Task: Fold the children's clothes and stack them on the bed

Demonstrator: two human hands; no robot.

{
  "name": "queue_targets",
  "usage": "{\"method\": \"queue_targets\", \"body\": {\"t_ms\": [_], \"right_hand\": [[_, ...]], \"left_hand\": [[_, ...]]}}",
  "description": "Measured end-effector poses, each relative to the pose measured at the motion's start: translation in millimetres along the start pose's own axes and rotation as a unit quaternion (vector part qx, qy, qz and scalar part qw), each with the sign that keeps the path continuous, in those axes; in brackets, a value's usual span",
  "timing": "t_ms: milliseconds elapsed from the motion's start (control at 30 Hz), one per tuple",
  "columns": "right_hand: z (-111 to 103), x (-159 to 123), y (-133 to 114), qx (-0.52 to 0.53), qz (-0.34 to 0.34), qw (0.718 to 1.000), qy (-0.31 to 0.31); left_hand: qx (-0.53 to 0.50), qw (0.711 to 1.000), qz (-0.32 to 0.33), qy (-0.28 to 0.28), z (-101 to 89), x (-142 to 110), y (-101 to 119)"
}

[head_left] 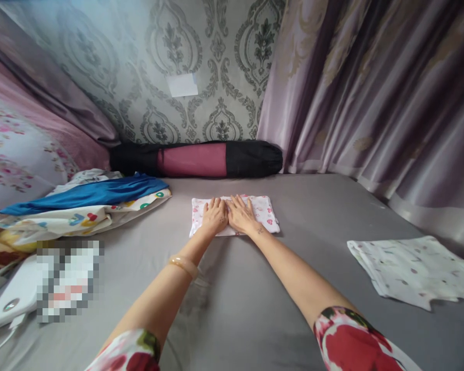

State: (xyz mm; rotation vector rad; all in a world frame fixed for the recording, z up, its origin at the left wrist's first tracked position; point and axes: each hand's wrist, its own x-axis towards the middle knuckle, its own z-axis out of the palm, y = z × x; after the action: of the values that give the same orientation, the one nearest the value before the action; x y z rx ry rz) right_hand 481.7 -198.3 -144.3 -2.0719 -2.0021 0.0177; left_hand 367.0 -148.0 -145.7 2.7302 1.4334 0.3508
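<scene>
A folded white cloth with pink and red prints (269, 211) lies flat on the grey bed sheet (232, 319), in the middle of the head view. Both palms press down on it, side by side and touching near the thumbs. My left hand (215, 215) rests on its left half with the fingers stretched forward. On the middle of the cloth lies my right hand (241, 215), fingers spread and flat. Neither hand grips anything. The part of the cloth beneath the palms is hidden.
To the right lies a folded white patterned garment (413, 265). At the left are a blue cloth (96, 195) over a printed white cloth (71, 222), and a white device (19, 288) with a cable. A black and maroon rolled bag (193, 159) lies along the wall.
</scene>
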Motion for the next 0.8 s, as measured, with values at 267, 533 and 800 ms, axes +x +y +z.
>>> {"method": "queue_targets", "body": {"t_ms": [267,533,800], "right_hand": [[12,-3,4,-0.002,0.003,1.0,0.007],[12,-2,7,-0.007,0.038,0.999,0.017],[16,-3,16,-0.013,0.074,0.996,0.041]], "left_hand": [[0.025,1.0,-0.012,0.012,22.8,-3,-10],[0.028,0.998,-0.033,0.036,19.5,-5,-10],[0.025,0.991,-0.111,0.063,15.8,-8,-8]]}}
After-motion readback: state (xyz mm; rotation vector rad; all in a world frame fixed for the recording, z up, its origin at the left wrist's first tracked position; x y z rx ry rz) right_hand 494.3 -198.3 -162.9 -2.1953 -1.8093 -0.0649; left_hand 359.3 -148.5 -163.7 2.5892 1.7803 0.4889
